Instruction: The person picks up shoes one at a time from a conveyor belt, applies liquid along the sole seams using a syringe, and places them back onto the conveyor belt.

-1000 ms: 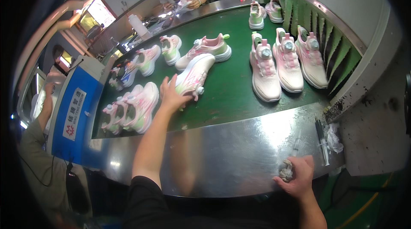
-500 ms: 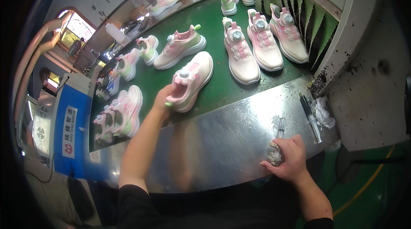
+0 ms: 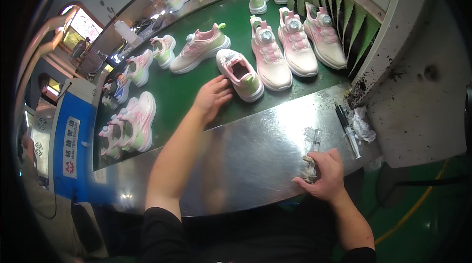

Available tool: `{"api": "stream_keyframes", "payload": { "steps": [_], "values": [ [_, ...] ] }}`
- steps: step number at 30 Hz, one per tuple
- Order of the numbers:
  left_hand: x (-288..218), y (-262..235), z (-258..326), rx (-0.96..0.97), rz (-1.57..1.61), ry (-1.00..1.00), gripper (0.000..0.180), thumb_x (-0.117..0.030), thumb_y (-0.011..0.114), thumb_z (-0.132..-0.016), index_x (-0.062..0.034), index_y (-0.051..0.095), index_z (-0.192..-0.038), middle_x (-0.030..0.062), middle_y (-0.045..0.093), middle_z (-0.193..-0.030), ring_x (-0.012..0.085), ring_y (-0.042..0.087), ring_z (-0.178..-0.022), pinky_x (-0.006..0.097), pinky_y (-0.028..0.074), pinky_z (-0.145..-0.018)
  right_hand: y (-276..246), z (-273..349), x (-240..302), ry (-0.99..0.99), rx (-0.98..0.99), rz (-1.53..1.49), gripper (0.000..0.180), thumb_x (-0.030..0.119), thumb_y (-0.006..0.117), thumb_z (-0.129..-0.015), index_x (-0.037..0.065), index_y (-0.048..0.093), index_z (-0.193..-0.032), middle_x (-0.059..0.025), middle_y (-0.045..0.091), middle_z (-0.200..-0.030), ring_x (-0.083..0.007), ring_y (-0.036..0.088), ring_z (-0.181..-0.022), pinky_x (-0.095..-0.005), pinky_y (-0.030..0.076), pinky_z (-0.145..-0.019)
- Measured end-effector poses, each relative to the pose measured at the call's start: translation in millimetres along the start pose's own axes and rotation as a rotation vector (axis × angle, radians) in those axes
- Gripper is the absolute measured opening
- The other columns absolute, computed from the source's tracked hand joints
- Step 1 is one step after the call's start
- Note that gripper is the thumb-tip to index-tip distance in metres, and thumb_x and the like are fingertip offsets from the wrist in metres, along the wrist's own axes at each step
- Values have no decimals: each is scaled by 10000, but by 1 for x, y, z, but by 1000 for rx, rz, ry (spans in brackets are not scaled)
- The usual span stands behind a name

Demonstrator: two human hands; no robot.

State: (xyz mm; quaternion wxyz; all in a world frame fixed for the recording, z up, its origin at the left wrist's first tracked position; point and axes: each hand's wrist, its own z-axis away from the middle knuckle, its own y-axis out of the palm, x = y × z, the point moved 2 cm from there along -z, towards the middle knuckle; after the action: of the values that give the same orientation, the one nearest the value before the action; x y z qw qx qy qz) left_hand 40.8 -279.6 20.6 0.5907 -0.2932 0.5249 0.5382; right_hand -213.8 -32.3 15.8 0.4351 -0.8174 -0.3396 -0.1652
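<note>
**Left hand at a shoe on the belt, right hand on a rag**

The left hand (image 3: 212, 96) lay flat on the green belt (image 3: 182, 91), fingers spread and gripping nothing, its tips just touching the heel of a pink-and-white shoe (image 3: 241, 75); the shoe sat upright, opening up, near the belt's near edge, where a reach from the steel ledge (image 3: 246, 150) could meet it. The right hand (image 3: 324, 174) was clenched on a crumpled rag (image 3: 309, 168), pressed to the ledge close to the body; a syringe (image 3: 316, 140) stood just beyond it, and a black pen (image 3: 342, 118) lay to the right by some wadded paper (image 3: 363, 125). More shoes stood in a row (image 3: 295, 41) far right, against the green flaps (image 3: 354, 22); others crowded the left end (image 3: 130, 125). Bare belt lay left of the hand; the ledge between the hands was open; its near rim curved toward the person.
</note>
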Motion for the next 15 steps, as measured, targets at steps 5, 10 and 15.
{"api": "stream_keyframes", "payload": {
  "steps": [5, 10, 15],
  "values": [
    [-14, -62, 47, -125, 10, 185, 477, -167, 509, -907, 19, 345, -1315, 195, 426, -1310, 305, 479, -1154, 385, 407, -972, -5, 2, -5, 18, 15, -19, 544, 317, 817, -568, 70, 575, -988, -56, 591, -817, -237, 476, -655, -336, 418, -618],
    [8, -183, 159, -414, 59, 437, 344, -180, 523, -894, -109, 396, -1206, 95, 503, -1020, 307, 528, -1023, 399, 443, -858, -6, 1, -7, -8, 7, -9, 549, 340, 803, -591, 78, 558, -1006, -65, 580, -812, -242, 477, -654, -339, 419, -610],
    [15, -258, 234, -867, 10, 439, 410, -166, 580, -858, -130, 396, -1223, 56, 505, -1004, 243, 533, -933, 351, 448, -806, -1, -2, -4, -24, 42, -29, 538, 369, 789, -607, 85, 557, -1001, -60, 555, -778, -244, 485, -654, -342, 424, -613]
  ]
}}
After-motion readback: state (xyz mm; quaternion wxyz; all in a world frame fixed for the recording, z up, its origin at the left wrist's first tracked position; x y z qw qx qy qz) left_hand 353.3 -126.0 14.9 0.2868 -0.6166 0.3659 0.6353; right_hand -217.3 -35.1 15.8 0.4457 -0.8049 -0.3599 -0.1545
